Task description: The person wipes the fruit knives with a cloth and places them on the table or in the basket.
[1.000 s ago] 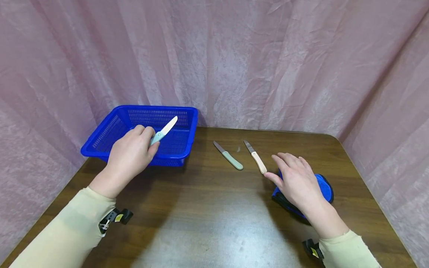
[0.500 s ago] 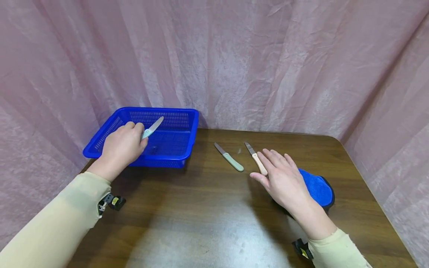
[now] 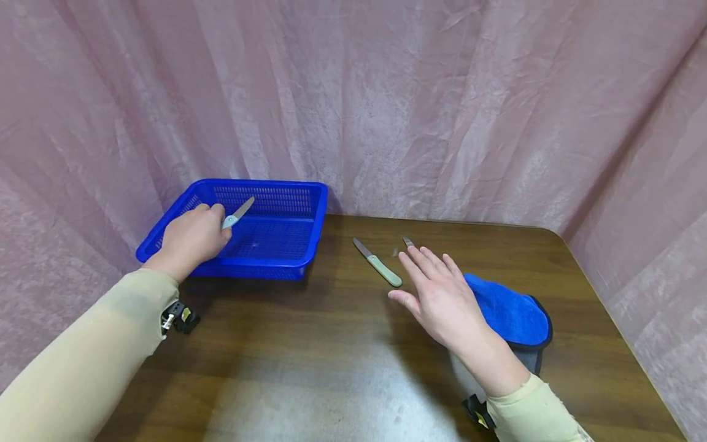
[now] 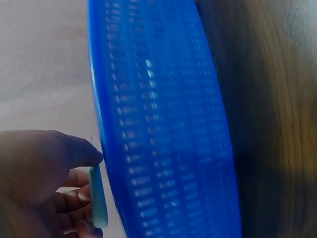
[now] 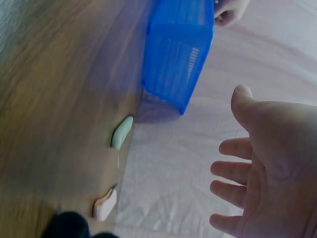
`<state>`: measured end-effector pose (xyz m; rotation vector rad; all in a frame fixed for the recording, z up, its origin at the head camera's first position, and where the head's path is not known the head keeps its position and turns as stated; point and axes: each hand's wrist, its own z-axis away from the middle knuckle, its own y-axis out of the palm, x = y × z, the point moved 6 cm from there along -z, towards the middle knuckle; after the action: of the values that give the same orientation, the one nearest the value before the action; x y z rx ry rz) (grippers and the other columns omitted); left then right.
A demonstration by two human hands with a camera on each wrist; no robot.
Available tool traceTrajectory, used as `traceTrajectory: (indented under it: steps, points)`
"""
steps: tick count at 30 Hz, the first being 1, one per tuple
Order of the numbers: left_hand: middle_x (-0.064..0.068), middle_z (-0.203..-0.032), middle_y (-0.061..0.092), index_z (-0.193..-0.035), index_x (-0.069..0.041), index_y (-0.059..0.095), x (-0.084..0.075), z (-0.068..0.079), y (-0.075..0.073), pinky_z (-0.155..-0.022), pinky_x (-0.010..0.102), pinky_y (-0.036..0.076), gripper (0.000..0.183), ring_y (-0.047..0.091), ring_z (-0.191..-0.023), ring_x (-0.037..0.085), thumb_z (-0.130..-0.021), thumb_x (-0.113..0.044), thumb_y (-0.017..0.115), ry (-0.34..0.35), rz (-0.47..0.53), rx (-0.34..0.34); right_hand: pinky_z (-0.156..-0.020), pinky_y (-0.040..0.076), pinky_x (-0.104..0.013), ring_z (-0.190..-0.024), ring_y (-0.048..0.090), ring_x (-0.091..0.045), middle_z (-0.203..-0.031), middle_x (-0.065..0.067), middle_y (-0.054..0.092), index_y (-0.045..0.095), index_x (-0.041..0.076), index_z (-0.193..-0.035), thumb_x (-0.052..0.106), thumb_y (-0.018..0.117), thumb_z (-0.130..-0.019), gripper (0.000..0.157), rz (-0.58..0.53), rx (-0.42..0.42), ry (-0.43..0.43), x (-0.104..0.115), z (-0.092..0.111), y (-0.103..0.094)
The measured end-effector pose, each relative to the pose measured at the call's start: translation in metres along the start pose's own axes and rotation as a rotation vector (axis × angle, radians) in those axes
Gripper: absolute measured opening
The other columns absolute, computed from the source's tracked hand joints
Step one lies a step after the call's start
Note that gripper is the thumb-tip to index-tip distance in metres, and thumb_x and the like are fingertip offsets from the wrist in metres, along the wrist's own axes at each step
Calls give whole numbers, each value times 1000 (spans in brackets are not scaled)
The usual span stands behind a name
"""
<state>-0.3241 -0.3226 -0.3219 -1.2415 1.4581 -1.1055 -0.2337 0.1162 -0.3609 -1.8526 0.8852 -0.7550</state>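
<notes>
My left hand grips a small knife by its pale blue handle, over the blue plastic basket. Its blade points up and to the right; the left wrist view has the handle beside the basket's rim. With fingers spread and holding nothing, my right hand is above the table, palm down. It hides most of a pale pink-handled knife, whose handle shows in the right wrist view. Left of those fingers, a green-handled knife lies on the wood.
A blue fuzzy item with black edging and a grey part lies on the right of the wooden table, partly behind my right forearm. The basket stands at the back left. Pink curtains hang round the table's back and sides.
My left hand has moved left with the blue-handled knife, deeper over the basket. My right hand has shifted left from above the blue fuzzy item to over the pink-handled knife.
</notes>
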Motion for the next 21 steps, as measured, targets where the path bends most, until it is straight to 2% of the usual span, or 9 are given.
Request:
traceTrajectory:
  steps: [12, 16, 21]
  points:
    - [25, -97, 67, -100, 1, 61, 36, -16, 13, -79, 68, 51, 25, 62, -89, 46, -99, -24, 65, -92, 16, 245, -126, 33, -63, -155, 47, -38, -162, -19, 56, 58, 5, -159, 52, 75, -102, 75, -13, -14, -22, 8, 3, 3]
    - [25, -101, 65, -104, 2, 62, 41, -21, 10, -83, 68, 51, 28, 61, -95, 47, -100, -25, 64, -117, 31, 317, -125, 33, -64, -154, 48, -39, -162, -18, 56, 58, 5, -159, 52, 76, -102, 76, -10, -22, -26, 7, 6, 2]
    - [25, -102, 64, -100, 1, 64, 40, -27, 5, -83, 68, 52, 26, 61, -98, 48, -101, -25, 62, -127, 30, 354, -125, 34, -65, -153, 49, -40, -162, -19, 56, 58, 5, -159, 51, 76, -102, 76, -15, -29, -24, 5, 9, 2]
